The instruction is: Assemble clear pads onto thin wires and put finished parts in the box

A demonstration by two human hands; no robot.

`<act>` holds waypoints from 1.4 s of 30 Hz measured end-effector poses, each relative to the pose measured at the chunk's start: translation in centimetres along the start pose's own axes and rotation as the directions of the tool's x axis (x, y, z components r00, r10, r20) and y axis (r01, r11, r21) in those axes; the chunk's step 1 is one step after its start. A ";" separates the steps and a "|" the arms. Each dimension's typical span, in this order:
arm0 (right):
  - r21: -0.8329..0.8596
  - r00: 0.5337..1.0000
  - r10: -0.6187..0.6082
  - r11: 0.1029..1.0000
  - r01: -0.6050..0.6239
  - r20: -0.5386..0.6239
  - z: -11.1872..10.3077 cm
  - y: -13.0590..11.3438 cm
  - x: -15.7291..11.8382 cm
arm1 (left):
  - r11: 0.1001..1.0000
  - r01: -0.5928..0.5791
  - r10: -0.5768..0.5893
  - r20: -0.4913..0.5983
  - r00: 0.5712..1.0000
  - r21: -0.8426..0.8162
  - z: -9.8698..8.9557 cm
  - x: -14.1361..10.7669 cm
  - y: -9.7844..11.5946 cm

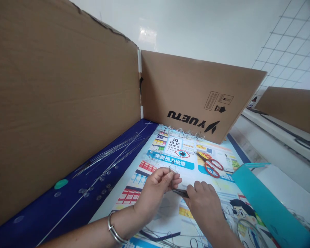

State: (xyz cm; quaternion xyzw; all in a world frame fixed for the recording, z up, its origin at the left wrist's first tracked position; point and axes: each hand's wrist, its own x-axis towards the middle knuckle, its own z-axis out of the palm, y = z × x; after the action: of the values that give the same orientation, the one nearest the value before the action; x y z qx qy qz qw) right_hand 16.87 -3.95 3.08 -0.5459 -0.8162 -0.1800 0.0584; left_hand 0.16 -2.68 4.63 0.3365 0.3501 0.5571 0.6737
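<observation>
Pinched between the thumb and fingers of my left hand is a small piece of bent thin wire, its loops rising above the fingertips. My right hand is closed round a pair of pliers; their dark jaws point left and reach the fingers of my left hand. Whether the jaws grip the wire, I cannot tell. Red-handled scissors lie beyond my right hand on the printed sheet. Below my hands, several loose wires are spread near the front edge.
Cardboard panels stand at the left and back. Long straight wires and several clear round beads lie on the blue surface, by a green disc. A teal box sits at the right. Small wire pieces line the back panel.
</observation>
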 end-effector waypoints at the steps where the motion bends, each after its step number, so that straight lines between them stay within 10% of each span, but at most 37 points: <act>1: -0.005 1.000 0.003 1.000 -0.003 0.006 -0.1 0.0 0.0 | 1.000 -0.002 0.002 0.001 1.000 0.006 0.0 0.0 -0.1; 42: 0.322 0.984 0.084 0.938 -0.132 0.158 0.6 -0.5 -0.1 | 0.961 0.019 -0.010 0.035 0.999 -0.276 -0.3 0.4 -0.8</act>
State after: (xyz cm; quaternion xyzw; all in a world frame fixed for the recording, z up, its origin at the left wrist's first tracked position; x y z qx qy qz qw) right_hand 16.52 -3.96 2.38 -0.5838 -0.8056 0.0023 0.1009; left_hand 0.39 -2.37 3.80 0.2458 0.2602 0.5900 0.7237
